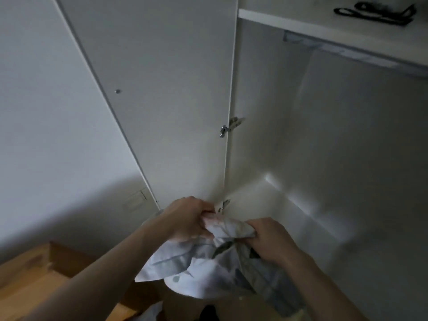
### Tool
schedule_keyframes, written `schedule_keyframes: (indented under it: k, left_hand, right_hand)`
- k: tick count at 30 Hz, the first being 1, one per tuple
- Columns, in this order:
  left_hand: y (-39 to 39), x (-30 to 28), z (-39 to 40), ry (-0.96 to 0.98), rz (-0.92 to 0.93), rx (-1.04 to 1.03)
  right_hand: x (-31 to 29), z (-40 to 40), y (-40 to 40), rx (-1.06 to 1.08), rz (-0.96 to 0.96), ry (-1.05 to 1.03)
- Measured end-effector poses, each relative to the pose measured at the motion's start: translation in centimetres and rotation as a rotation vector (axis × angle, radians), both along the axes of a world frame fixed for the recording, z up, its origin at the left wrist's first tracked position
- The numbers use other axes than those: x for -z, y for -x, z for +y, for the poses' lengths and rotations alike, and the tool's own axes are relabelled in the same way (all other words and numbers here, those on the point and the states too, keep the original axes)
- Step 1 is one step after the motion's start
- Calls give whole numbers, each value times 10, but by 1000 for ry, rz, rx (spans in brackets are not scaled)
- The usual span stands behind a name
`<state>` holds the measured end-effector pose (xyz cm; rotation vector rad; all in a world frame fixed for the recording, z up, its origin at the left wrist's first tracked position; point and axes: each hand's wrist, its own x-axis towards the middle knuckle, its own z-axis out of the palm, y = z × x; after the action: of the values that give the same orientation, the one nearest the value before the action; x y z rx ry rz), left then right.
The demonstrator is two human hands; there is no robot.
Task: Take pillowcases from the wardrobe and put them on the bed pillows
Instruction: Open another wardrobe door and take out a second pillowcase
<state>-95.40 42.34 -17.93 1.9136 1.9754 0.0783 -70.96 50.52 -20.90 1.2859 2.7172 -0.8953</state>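
Wardrobe (347,135) open, door (162,89) swung left; interior bare, roomy behind the hands. Pillowcase (208,269), pale with leaf print, bunched, hanging in front of the lower shelf edge. Left hand (187,218) fingers curled, clutching its upper edge; right hand (268,239) fisted on the fabric just beside.

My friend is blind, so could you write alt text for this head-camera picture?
Two bare hands, the left hand and the right hand, grip a bunched white pillowcase with a grey-green leaf print in front of an open white wardrobe. Its door stands open on the left, and a dark item lies on the upper shelf.
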Motion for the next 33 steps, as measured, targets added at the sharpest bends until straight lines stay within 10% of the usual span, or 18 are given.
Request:
schedule_keyframes:
  k: [6, 16, 22, 33]
  left_hand:
    - [65, -35, -34, -10, -75, -148]
    - [171, -77, -32, -562, -130, -658]
    - [171, -82, -4, -763, -426, -672]
    - [98, -78, -19, -776, -342, -513]
  right_hand:
    - [-26, -8, 31, -70, -14, -64]
    - [-38, -22, 28, -76, -16, -149]
    - [-47, -22, 25, -82, -16, -146]
    - [-59, -24, -5, -2, -1, -125]
